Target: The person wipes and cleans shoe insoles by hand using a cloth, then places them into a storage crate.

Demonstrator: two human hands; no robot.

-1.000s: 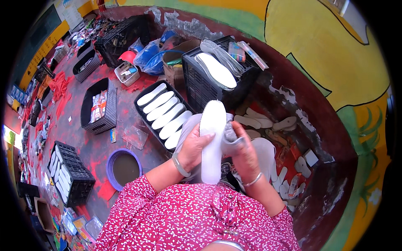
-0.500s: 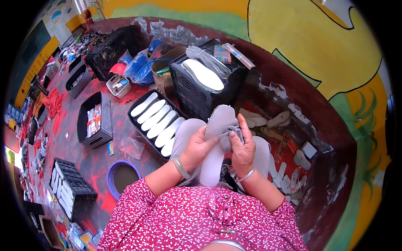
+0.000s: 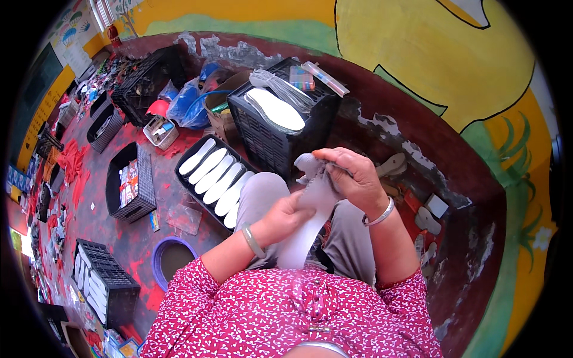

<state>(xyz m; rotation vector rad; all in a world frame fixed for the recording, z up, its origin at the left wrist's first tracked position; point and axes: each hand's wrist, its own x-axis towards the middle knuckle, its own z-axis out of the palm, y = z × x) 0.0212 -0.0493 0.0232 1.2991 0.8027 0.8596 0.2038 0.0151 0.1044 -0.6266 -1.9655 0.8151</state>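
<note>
I sit on the floor with a long white shoe insole (image 3: 301, 235) held over my lap. My left hand (image 3: 286, 216) grips its middle from the left side. My right hand (image 3: 351, 176) pinches and bends the insole's top end, which is curled over. Just left of my knee lies a black tray (image 3: 185, 179) with several white insoles in a row. Ahead of my hands stands a black crate (image 3: 310, 128) with a large white insole resting on top.
A blue round bowl (image 3: 160, 262) sits on the red floor at the lower left. Black crates (image 3: 119, 292) of insoles and packets stand to the left, blue bags (image 3: 188, 101) further off. Loose soles (image 3: 427, 221) lie by the painted wall at the right.
The insole stood straight up between both hands a second ago. Now its top end is bent over under my right hand, and the view has shifted closer to the crate.
</note>
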